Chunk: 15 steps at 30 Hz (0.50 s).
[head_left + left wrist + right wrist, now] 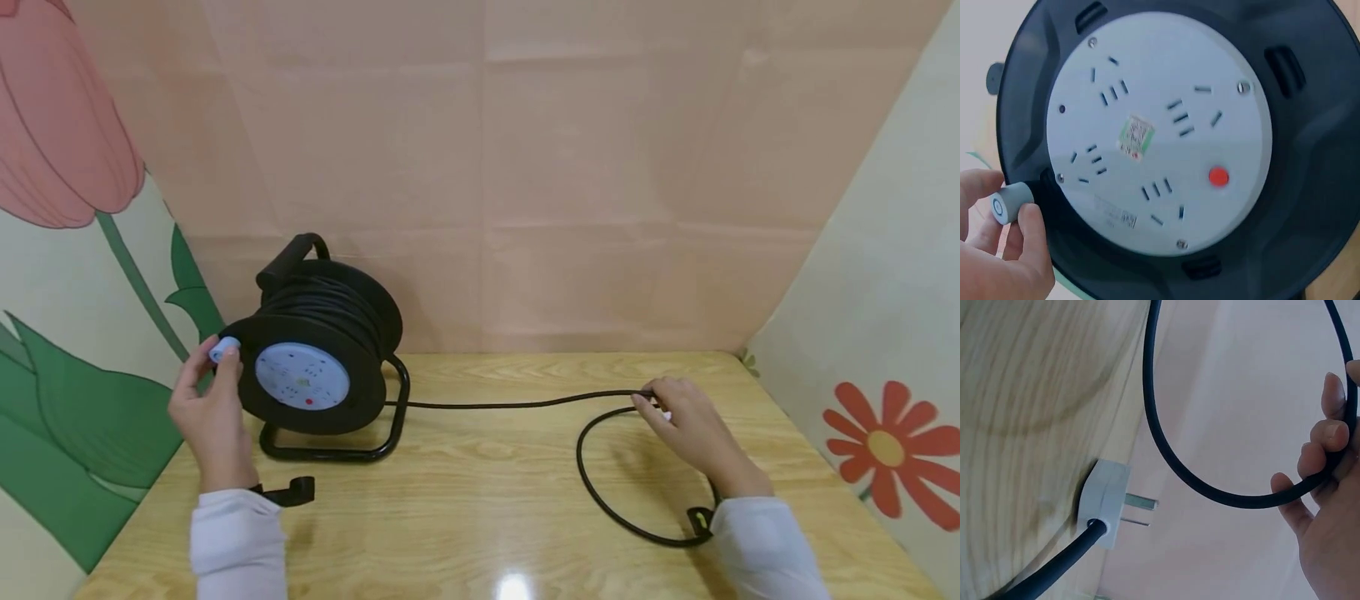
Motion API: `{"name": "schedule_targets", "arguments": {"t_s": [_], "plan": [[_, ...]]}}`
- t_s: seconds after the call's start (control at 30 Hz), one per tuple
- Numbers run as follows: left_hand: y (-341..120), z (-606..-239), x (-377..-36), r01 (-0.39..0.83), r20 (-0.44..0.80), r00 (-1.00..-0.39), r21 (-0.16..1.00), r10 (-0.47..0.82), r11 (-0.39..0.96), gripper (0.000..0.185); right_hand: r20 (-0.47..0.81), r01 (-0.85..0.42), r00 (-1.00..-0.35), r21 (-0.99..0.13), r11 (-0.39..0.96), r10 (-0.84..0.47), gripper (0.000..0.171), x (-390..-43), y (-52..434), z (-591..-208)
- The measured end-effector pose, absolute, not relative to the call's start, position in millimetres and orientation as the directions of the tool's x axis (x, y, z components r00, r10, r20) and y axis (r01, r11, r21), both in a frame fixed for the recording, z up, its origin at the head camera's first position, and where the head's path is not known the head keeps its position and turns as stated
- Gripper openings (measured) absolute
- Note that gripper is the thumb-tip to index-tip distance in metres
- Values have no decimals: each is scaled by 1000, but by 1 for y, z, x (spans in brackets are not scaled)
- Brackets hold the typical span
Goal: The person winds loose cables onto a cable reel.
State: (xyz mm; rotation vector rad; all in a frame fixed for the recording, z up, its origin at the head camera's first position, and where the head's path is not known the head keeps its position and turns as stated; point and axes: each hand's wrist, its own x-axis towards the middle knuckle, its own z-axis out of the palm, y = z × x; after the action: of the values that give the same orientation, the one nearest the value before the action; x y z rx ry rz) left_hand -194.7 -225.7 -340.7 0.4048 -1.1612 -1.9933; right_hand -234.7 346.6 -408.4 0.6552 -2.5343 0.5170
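Note:
On the left of the table stands a black cable reel with black cable wound round its drum and a pale round socket panel. My left hand pinches the small pale crank knob at the reel's rim between thumb and fingers. From the reel's base a length of black cable runs right to my right hand, whose fingers curl round it. Past that hand the cable hangs in a loop. A white plug with metal prongs lies against the wood-grain table in the right wrist view.
The reel rests on a black tubular stand and has a carrying handle on top. A pink-beige sheet rises behind the table. Flower-printed walls flank both sides. A red button is on the socket panel.

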Motion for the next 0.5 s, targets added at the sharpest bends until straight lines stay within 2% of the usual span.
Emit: {"name": "schedule_targets", "arguments": {"t_s": [0.13,0.33,0.5], "plan": [[-220,-338,-197,512,115,-638,802,-761,-308,32,592,-561,-716,-175,809,-369,4,-238,343,-407],[-213,-336,-199,531,167,-633,805,-756,-266,32,700,-608,-597,-75,791,-393,12,-240,341,-408],[-207,-334,-201,555,211,-624,798,-752,-237,32,736,-638,-535,-30,770,-415,45,-241,333,-407]]}}
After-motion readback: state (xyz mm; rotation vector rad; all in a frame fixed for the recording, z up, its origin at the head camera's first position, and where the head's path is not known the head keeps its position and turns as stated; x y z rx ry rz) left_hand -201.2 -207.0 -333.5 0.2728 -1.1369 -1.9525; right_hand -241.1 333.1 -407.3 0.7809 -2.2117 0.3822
